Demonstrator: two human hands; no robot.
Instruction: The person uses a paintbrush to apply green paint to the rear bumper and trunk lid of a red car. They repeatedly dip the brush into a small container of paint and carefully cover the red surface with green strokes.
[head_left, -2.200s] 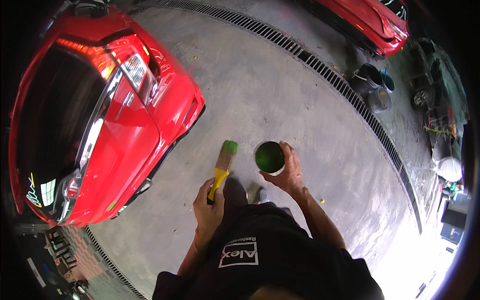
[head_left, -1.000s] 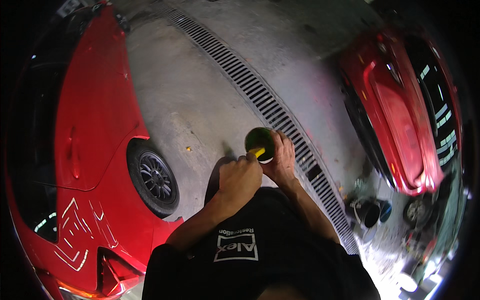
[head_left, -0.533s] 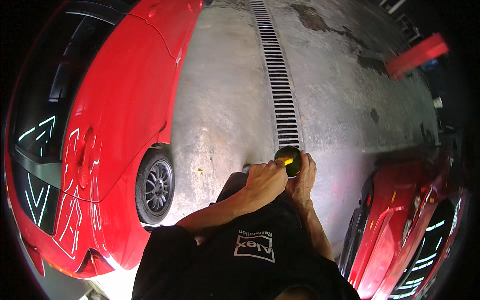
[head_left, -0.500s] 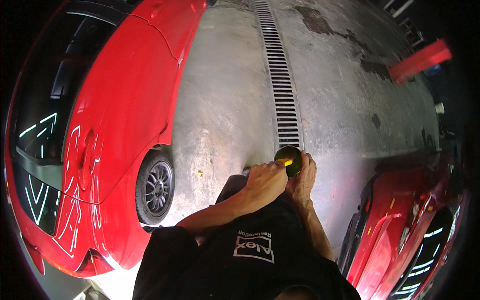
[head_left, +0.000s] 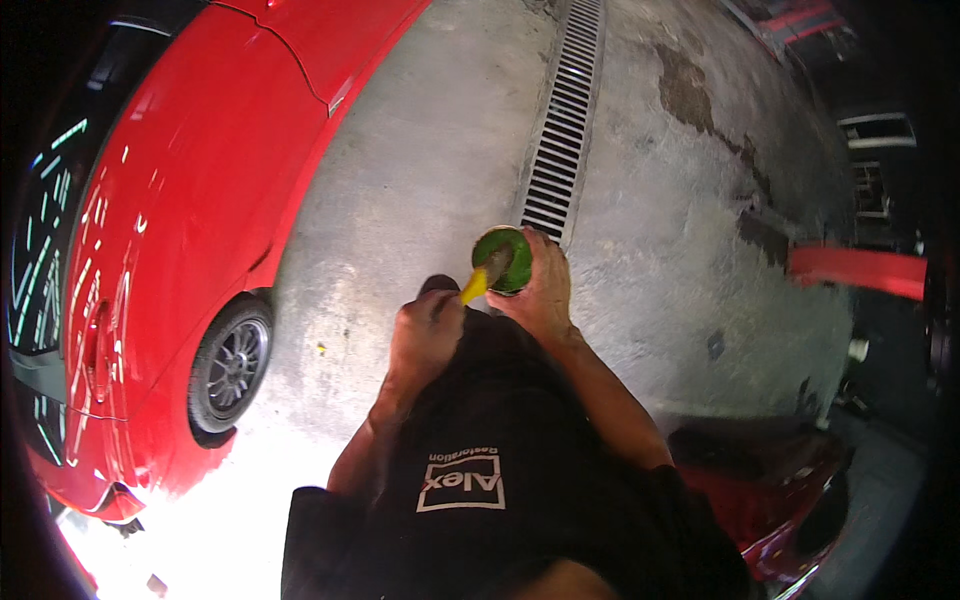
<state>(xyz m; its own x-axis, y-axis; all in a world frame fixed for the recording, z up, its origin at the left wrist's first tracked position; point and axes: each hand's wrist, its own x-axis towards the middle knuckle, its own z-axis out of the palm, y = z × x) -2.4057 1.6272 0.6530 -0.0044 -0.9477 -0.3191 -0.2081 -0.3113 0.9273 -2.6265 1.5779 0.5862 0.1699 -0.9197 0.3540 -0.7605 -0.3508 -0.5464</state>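
My right hand (head_left: 545, 290) curls round the side of a round tin (head_left: 502, 229) with a pale rim and a green inside. Its open top faces me. In my left hand (head_left: 430, 325) is a yellow-handled tool (head_left: 474, 287), gripped by the handle. The tool's grey-brown flat head dips into the tin; whether it is a blade or bristles I cannot make out. Both hands are in front of my dark shirt, above the concrete floor.
A red car (head_left: 190, 170) stands along my left, its wheel (head_left: 232, 365) near my left arm. A drain grate (head_left: 560, 150) crosses the concrete floor (head_left: 420, 120) ahead. Another red car (head_left: 765, 500) is at the lower right, and a red beam (head_left: 860, 272) at the far right.
Both hands and the tin have shifted left and up in view. The tin's green inside and the tool's head now show more. My view has turned, and the red car sits further left.
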